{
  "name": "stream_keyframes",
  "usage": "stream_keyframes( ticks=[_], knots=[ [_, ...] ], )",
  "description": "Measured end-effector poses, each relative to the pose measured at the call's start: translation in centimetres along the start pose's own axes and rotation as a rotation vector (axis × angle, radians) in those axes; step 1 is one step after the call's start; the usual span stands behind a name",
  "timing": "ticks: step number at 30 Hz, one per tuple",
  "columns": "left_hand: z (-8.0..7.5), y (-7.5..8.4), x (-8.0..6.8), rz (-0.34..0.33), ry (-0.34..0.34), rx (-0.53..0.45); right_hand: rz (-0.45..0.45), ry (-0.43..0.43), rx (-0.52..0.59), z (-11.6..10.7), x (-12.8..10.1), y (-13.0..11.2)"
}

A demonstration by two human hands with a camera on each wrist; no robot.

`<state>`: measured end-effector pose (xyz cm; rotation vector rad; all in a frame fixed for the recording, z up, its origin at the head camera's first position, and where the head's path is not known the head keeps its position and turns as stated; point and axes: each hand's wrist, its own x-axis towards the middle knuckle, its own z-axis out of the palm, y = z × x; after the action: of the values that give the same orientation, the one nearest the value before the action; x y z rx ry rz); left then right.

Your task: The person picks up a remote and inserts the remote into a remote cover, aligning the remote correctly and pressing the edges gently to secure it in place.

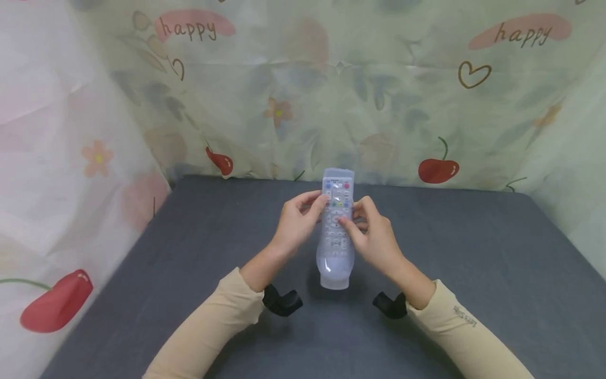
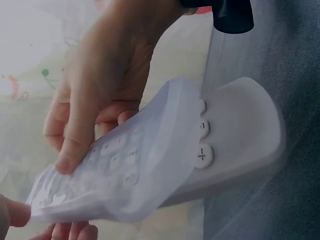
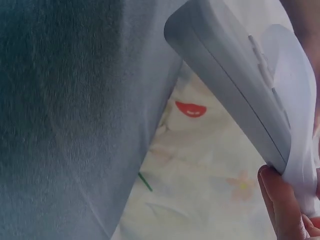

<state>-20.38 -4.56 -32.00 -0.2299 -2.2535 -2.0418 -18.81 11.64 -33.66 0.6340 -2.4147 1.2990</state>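
A light remote control (image 2: pixel 245 120) is held up over the table, its buttons facing up. A translucent soft cover (image 2: pixel 165 135) wraps most of it. At the near end the bare body sticks out, and the cover's edge stands away from several buttons. My left hand (image 1: pixel 298 216) pinches the covered remote by its left edge near the far end, thumb on top. Along the right edge, my right hand (image 1: pixel 376 231) grips it around mid-length, its thumb pressing on the covered buttons. In the right wrist view the cover (image 3: pixel 297 85) bulges off the remote's button face.
A dark grey cloth-covered table (image 1: pixel 189 252) lies under the hands. Behind it hangs a printed curtain (image 1: pixel 303 79) with cherries and flowers, and a similar curtain (image 1: pixel 85 158) stands at the left. Black wrist mounts (image 1: pixel 284 302) sit below both wrists.
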Motion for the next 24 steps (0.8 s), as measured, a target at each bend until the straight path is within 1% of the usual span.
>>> stream_keyframes(
  ticks=[2, 4, 8, 10, 14, 16, 19, 22, 24],
  knots=[
    [-0.27, 0.09, 0.02, 0.002, -0.015, -0.015, 0.021, 0.0, 0.007, -0.24, 0.08, 0.12],
    [-0.5, 0.13, 0.04, 0.023, -0.02, -0.006, 0.035, -0.005, 0.0, -0.39, 0.1, 0.21],
    [-0.82, 0.04, 0.02, 0.06, -0.014, 0.098, 0.043, -0.028, -0.02, -0.37, -0.02, 0.42],
    [-0.9, -0.08, 0.01, 0.063, -0.006, 0.145, 0.041, -0.035, -0.031, -0.29, -0.14, 0.48],
    [-0.98, -0.31, -0.02, 0.048, -0.003, 0.199, 0.018, -0.043, -0.059, -0.12, -0.36, 0.53],
    [-1.01, -0.31, -0.03, 0.052, 0.001, 0.244, 0.005, -0.047, -0.064, -0.09, -0.43, 0.47],
    [-1.02, -0.15, -0.03, 0.096, 0.004, 0.331, 0.013, -0.043, -0.047, -0.12, -0.48, 0.37],
    [-0.97, 0.1, -0.09, 0.168, -0.01, 0.422, 0.044, -0.023, -0.011, -0.2, -0.51, 0.27],
    [-0.94, 0.1, -0.18, 0.194, -0.026, 0.462, 0.064, -0.014, 0.008, -0.21, -0.56, 0.26]
  ],
)
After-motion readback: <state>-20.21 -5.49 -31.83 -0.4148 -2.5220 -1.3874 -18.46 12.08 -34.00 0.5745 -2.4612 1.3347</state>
